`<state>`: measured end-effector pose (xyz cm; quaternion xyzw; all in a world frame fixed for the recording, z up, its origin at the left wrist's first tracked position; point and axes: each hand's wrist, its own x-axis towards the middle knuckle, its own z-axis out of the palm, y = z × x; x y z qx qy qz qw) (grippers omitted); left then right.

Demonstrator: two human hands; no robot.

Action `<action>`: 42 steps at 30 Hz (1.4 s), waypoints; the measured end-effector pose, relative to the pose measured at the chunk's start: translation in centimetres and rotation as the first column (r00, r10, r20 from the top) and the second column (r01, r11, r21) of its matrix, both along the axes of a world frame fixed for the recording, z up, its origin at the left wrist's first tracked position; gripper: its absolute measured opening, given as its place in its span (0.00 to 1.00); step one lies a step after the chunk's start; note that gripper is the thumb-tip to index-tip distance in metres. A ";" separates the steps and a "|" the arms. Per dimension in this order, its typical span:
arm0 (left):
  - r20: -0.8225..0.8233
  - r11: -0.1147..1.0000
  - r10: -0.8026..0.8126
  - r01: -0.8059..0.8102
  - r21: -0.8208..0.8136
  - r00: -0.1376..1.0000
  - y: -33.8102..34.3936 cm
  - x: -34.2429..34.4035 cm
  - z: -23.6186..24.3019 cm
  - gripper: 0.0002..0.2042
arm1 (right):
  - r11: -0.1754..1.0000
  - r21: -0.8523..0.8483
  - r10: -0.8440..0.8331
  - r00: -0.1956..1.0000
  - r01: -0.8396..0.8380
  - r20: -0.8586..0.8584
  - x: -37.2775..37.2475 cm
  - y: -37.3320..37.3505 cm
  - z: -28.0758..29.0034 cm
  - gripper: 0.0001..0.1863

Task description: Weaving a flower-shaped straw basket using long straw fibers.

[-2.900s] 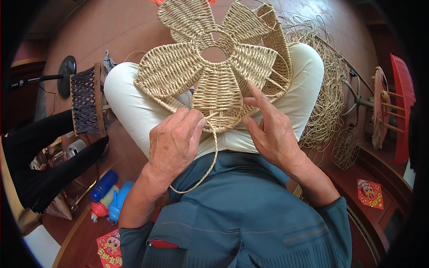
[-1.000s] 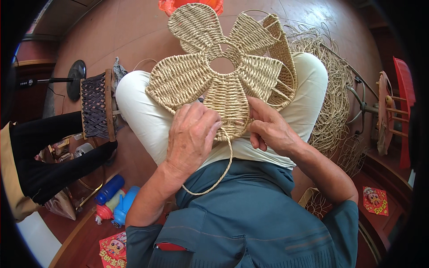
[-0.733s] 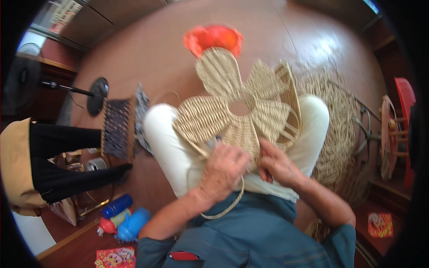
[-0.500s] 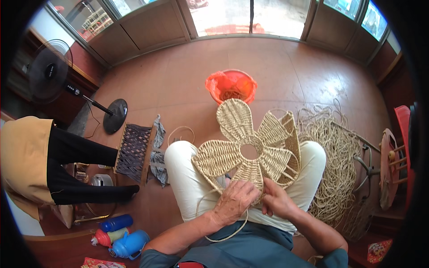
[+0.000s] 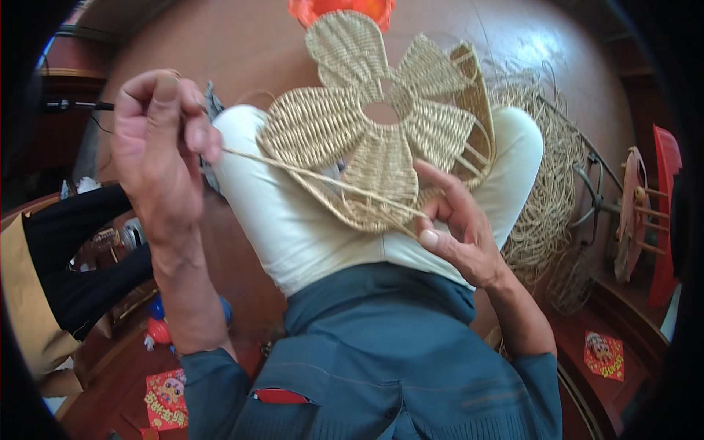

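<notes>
A flower-shaped woven straw piece point(image 5: 319, 128) with a round hole at its centre rests across my lap, its petals bound in twisted straw cord. Raised at the left, my left hand point(image 5: 163, 147) has its fingers closed on a length of straw cord point(image 5: 315, 174), drawn taut toward the near petal. At the lower edge of that petal my right hand point(image 5: 460, 231) pinches cord between thumb and fingers, its index finger stretched along the petal's side. Fingertip details of the left hand are slightly blurred.
A loose heap of straw cord point(image 5: 543, 191) lies on the floor right of my knee, beside a red plastic chair point(image 5: 664, 213). An orange-red bucket point(image 5: 345, 9) stands beyond the piece. At the left, another person's dark-trousered leg point(image 5: 81, 220) is close by.
My left hand has swung from the near petal up and out to the left, pulling cord with it. My right hand stays near the petal. The view has tilted down.
</notes>
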<state>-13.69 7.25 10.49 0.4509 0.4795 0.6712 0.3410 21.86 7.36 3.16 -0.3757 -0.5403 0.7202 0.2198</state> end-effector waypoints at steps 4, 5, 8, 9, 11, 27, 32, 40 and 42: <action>0.019 0.999 -0.030 0.031 -0.028 0.999 -0.5 -1.8 -1.5 0.08 | 0.996 0.045 -0.083 0.996 0.082 0.016 -1.2 1.5 0.1 0.32; 0.020 0.999 -0.034 0.034 -0.034 0.999 -0.5 -1.7 -1.8 0.08 | 0.986 -0.083 -0.151 0.987 0.147 -0.047 -0.5 1.7 -0.4 0.29; -0.140 0.970 0.021 -0.054 -0.235 0.990 -1.1 -1.3 -2.9 0.12 | 0.933 -0.206 -0.315 0.946 0.294 -0.080 1.7 1.8 -0.7 0.20; -0.142 0.970 0.020 -0.054 -0.238 0.990 -1.5 -0.7 -3.3 0.12 | 0.906 -0.248 -0.368 0.928 0.343 -0.062 2.9 2.0 -0.8 0.19; -0.324 0.894 -0.014 -0.133 -0.428 0.946 -2.3 1.5 -4.2 0.12 | 0.864 -0.240 -0.460 0.887 0.443 -0.021 6.2 2.5 -1.9 0.17; -0.750 0.919 -0.368 0.094 -0.383 0.549 -6.2 11.3 -8.7 0.06 | 0.782 -0.376 -0.576 0.807 0.497 -0.132 13.0 2.5 -1.7 0.07; -0.753 0.900 -0.429 0.166 -0.403 0.499 -5.6 11.3 -8.3 0.05 | 0.791 -0.372 -0.573 0.801 0.486 -0.173 13.7 3.4 -2.0 0.07; -0.723 0.933 -0.342 0.124 -0.338 0.600 -4.9 14.8 -9.6 0.03 | 0.765 -0.345 -0.630 0.743 0.544 -0.225 14.9 3.6 -2.1 0.07; -0.722 0.923 -0.355 0.100 -0.371 0.594 -4.8 15.1 -9.6 0.04 | 0.764 -0.305 -0.640 0.730 0.569 -0.240 16.4 4.1 -1.6 0.07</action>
